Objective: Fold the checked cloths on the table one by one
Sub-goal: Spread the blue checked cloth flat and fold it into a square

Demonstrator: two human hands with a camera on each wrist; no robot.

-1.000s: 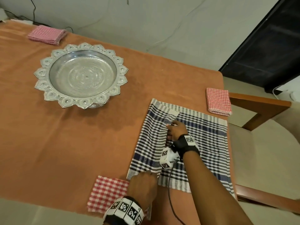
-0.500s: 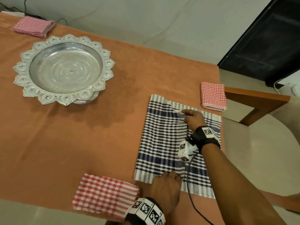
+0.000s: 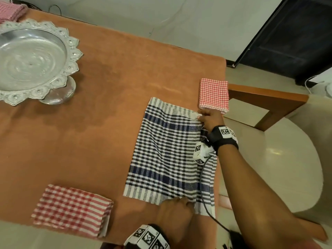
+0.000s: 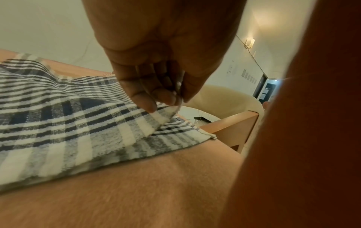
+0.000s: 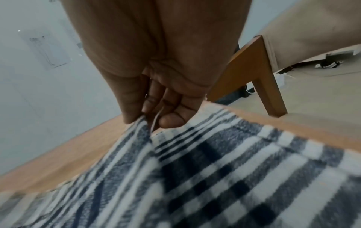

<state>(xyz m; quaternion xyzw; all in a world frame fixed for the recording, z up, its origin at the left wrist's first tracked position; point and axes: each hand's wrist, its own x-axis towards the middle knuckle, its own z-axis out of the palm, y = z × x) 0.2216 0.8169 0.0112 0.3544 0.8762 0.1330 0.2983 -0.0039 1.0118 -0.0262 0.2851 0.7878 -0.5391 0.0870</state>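
Note:
A blue, black and white checked cloth [image 3: 167, 155] [image 4: 64, 126] [image 5: 224, 177] lies doubled over near the table's right edge. My right hand [image 3: 209, 118] [image 5: 154, 121] pinches the upper layer's far corner, beside a folded red checked cloth [image 3: 213, 95]. My left hand [image 3: 177, 206] [image 4: 166, 106] pinches the upper layer's near corner at the front edge. A strip of the lower layer [image 3: 207, 186] shows on the right, past the upper layer's edge. A folded red checked cloth [image 3: 71, 209] lies at the front left, and another [image 3: 10, 10] at the far left corner.
An ornate silver pedestal tray [image 3: 71, 56] stands at the left on the orange table cover [image 3: 107, 87]. A chair with a wooden frame [image 3: 269, 99] and cream seat [image 3: 260, 177] stands close against the table's right edge. A black cable [image 3: 204, 194] trails from my right wrist over the cloth.
Both hands have carried the cloth's upper layer to the right across the lower one, from about the cloth's middle almost to its right edge.

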